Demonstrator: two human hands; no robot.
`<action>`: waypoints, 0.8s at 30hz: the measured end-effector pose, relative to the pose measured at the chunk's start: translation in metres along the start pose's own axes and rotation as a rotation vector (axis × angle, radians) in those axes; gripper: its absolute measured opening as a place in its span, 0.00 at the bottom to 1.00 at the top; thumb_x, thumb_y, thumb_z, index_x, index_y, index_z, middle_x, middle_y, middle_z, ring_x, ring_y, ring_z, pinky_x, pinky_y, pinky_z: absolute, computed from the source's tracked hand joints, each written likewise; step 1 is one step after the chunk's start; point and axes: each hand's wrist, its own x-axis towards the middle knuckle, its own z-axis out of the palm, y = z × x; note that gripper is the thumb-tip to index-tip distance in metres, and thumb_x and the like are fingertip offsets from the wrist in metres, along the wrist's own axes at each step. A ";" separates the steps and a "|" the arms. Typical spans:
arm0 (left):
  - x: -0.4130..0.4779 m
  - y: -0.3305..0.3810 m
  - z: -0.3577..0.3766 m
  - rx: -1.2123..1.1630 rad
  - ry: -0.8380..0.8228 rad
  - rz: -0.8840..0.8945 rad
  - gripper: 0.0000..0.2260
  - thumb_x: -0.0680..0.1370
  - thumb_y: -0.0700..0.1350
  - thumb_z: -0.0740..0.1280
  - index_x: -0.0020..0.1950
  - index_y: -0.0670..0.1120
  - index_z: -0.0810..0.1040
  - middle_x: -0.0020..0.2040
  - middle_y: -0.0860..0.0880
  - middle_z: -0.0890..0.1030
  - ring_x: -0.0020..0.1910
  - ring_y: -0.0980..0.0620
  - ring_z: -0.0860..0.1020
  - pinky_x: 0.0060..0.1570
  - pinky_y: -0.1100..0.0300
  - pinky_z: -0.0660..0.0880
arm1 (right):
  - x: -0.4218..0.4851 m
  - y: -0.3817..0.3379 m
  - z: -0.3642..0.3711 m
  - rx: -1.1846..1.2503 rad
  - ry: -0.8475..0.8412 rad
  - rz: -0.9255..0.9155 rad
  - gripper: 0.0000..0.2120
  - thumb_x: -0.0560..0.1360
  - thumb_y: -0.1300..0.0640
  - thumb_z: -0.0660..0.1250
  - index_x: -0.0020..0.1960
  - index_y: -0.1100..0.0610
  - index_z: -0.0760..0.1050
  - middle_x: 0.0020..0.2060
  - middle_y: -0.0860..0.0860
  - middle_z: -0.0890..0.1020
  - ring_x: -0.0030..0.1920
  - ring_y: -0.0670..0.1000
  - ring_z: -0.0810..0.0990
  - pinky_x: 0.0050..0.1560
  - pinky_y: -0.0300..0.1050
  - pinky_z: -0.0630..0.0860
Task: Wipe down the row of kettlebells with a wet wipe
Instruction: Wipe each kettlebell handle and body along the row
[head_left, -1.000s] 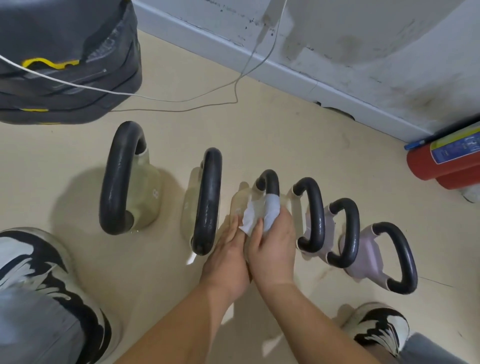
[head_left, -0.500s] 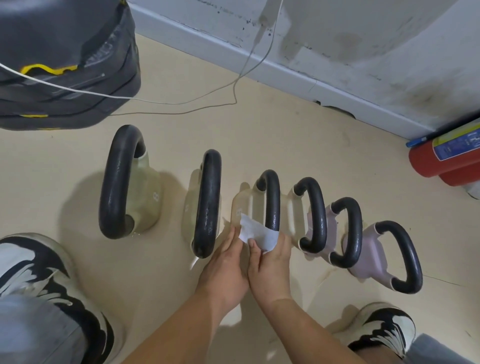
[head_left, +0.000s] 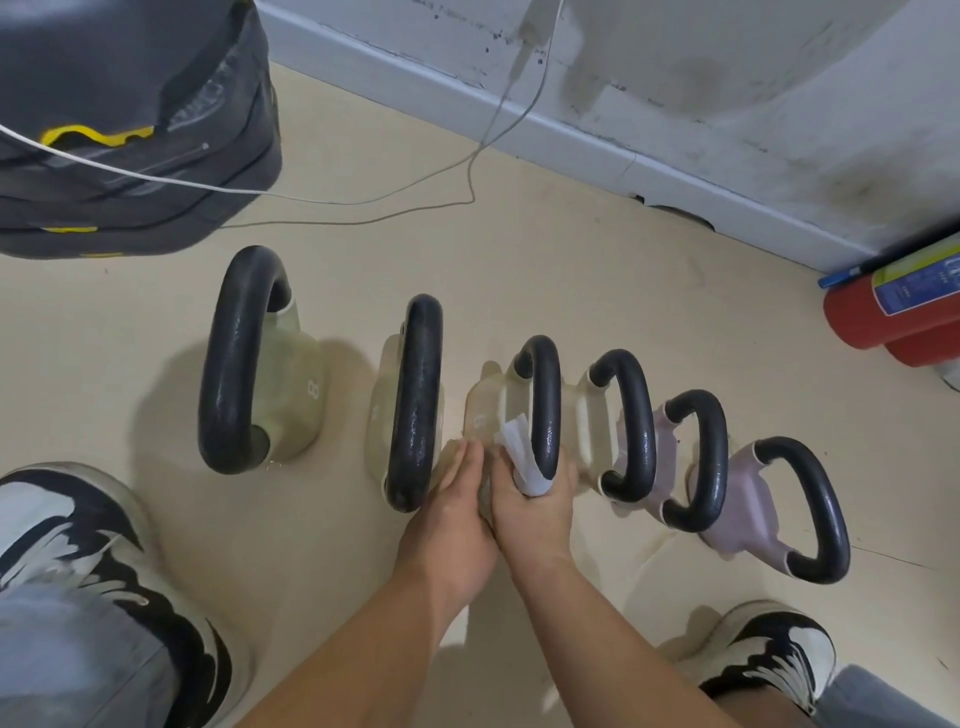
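Our right hand (head_left: 537, 501) has drawn the wipe (head_left: 519, 460) down to the near end of the handle (head_left: 546, 395) of the third kettlebell (head_left: 482, 413), fingers curled round both. Our left hand (head_left: 453, 499), fingers pressed together, steadies its body on the floor (head_left: 519, 270). We judge this handle nearly done.

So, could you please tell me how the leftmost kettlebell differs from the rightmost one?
The leftmost kettlebell has a pale greenish body; the rightmost kettlebell is pale lilac. The leftmost looks larger, with a thicker handle, than the rightmost. A printed 8 shows on the leftmost; none shows on the rightmost. Both have black handles and stand on the floor.
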 end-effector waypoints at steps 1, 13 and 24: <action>-0.001 0.000 0.000 -0.003 0.004 -0.004 0.36 0.81 0.35 0.59 0.84 0.55 0.50 0.83 0.60 0.49 0.81 0.63 0.47 0.75 0.69 0.47 | 0.001 0.002 0.000 0.027 -0.018 0.015 0.12 0.76 0.49 0.75 0.55 0.40 0.75 0.65 0.50 0.76 0.61 0.45 0.81 0.63 0.45 0.78; 0.002 0.002 -0.002 -0.021 0.020 0.045 0.33 0.75 0.31 0.59 0.77 0.56 0.65 0.75 0.61 0.67 0.72 0.59 0.70 0.69 0.57 0.73 | -0.012 -0.032 -0.028 -0.091 -0.036 -0.165 0.06 0.78 0.55 0.72 0.50 0.47 0.76 0.42 0.48 0.82 0.42 0.45 0.81 0.40 0.34 0.75; -0.005 0.011 -0.007 0.025 0.044 0.010 0.34 0.79 0.32 0.58 0.83 0.52 0.57 0.80 0.60 0.59 0.76 0.64 0.59 0.61 0.83 0.50 | 0.001 -0.009 -0.010 -0.044 -0.059 -0.025 0.18 0.77 0.54 0.75 0.60 0.39 0.72 0.57 0.39 0.67 0.58 0.39 0.76 0.58 0.38 0.75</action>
